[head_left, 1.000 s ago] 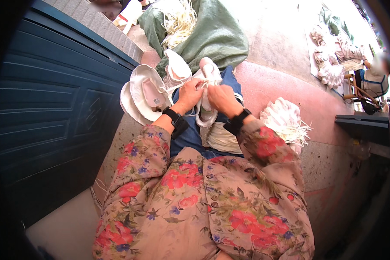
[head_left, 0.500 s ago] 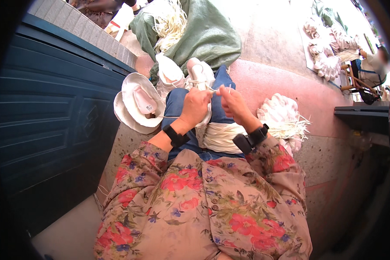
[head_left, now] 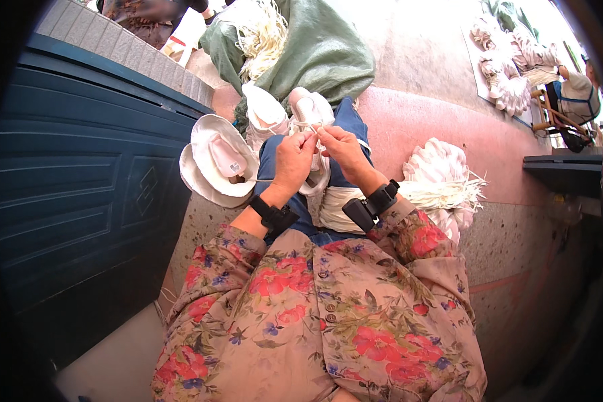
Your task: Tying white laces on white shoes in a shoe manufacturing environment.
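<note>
A white shoe (head_left: 313, 106) rests between my knees with its toe pointing away from me. Over its lacing, my left hand (head_left: 295, 157) and my right hand (head_left: 345, 151) meet with fingertips nearly touching. Each is closed in a pinch on the shoe's pale lace; the exact grip is partly hidden by the fingers. A thin strand of lace runs out below my left wrist. Across my lap, under my right wrist, lies a thick bundle of cream laces (head_left: 338, 208).
White shoe pieces (head_left: 216, 161) sit at my left, with another white shoe (head_left: 264, 110) beside my knee. Ahead is a green sack (head_left: 328, 50) with loose laces (head_left: 261, 40). Stacked white shoe parts (head_left: 439, 167) lie at right. A blue panelled door (head_left: 80, 174) stands left; a person sits far right.
My right hand has moved left and down to meet my left hand over the shoe. Half a second ago the two hands were farther apart, with lace between them.
</note>
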A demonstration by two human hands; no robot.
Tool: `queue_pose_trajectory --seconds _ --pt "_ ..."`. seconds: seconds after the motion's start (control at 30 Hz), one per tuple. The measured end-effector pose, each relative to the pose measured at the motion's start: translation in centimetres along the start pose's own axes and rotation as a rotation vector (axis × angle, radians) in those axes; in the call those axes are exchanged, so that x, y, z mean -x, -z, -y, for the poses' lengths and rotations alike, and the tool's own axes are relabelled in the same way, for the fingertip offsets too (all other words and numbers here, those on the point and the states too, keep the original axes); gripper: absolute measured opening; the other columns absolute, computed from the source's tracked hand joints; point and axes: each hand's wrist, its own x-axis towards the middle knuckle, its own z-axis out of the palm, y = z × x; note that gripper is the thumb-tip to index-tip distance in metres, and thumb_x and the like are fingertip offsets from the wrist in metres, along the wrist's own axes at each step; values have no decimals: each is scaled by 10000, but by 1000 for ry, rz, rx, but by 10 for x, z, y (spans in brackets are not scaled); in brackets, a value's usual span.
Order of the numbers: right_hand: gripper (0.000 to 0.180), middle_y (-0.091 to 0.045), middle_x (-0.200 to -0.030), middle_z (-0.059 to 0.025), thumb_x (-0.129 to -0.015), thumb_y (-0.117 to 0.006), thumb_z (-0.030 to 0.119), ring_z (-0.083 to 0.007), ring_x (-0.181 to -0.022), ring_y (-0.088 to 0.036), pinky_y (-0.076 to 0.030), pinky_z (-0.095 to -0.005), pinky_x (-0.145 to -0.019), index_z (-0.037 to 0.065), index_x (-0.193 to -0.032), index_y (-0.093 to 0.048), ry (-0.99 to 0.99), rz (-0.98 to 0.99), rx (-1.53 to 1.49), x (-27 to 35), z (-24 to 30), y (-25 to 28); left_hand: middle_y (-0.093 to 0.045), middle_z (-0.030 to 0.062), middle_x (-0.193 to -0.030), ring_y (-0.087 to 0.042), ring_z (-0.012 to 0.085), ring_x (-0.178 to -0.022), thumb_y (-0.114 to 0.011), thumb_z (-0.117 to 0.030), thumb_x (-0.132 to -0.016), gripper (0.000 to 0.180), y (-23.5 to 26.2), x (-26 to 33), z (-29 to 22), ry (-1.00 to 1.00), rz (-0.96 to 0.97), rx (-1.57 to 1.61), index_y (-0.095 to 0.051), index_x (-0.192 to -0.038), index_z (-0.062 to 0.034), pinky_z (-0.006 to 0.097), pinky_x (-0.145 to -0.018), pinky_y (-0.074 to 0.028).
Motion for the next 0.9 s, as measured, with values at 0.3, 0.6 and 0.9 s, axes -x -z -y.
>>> queue_pose_trajectory --seconds 0.3,0.6,0.9 --pt "324 -574 -903 22 -850 -526 255 -50 -788 -501 -397 -216 -665 56 -1105 -543 -57 110 -172 -1 -2 -2 -601 100 -676 -555 166 -603 -527 -153 -826 179 -1 1 -1 61 0 126 -608 -884 -3 295 -554 -424" --pt "285 -597 -907 -36 -864 -503 206 -95 -820 -545 -405 -248 -773 -4 -1054 -540 109 18 -100 2 6 -1 -606 132 -721 -569 185 -670 -527 -227 -818 289 7 -27 25 187 63 123 -590 -851 53 311 -617 -443" --pt "169 -551 -727 -22 -891 -428 160 -86 -704 -513 -411 -230 -628 51 -893 -557 798 -263 196 44 165 47 -613 182 -844 -604 228 -760 -660 -313 -642 470 2 -121 85 309 273 -356 -595 -900 74 312 -674 -450"
